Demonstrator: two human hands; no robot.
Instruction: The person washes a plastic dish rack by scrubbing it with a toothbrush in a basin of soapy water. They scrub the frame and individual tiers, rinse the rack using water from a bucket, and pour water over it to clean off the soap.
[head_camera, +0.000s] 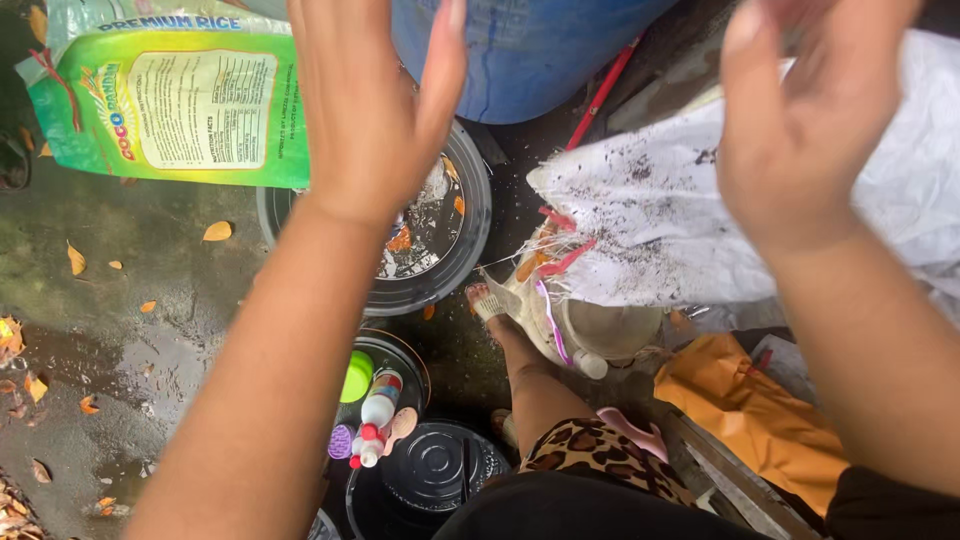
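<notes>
My left hand (370, 100) is raised close to the camera with fingers together and pointing up, holding nothing. My right hand (800, 110) is raised at the upper right, fingers loosely spread, also holding nothing. Below my left hand a round black pot (450, 250) holds water and fallen leaves. Under my right hand lies a white woven sack (650, 220) speckled with dark soil. The two hands are apart and touch nothing.
A green and yellow rice bag (170, 100) lies at the upper left, a blue barrel (520, 50) at the top. Small bottles (375, 420) and a green lid (356, 377) sit in a black pot. An orange bag (760, 420) lies right. My leg (530, 380) stretches between.
</notes>
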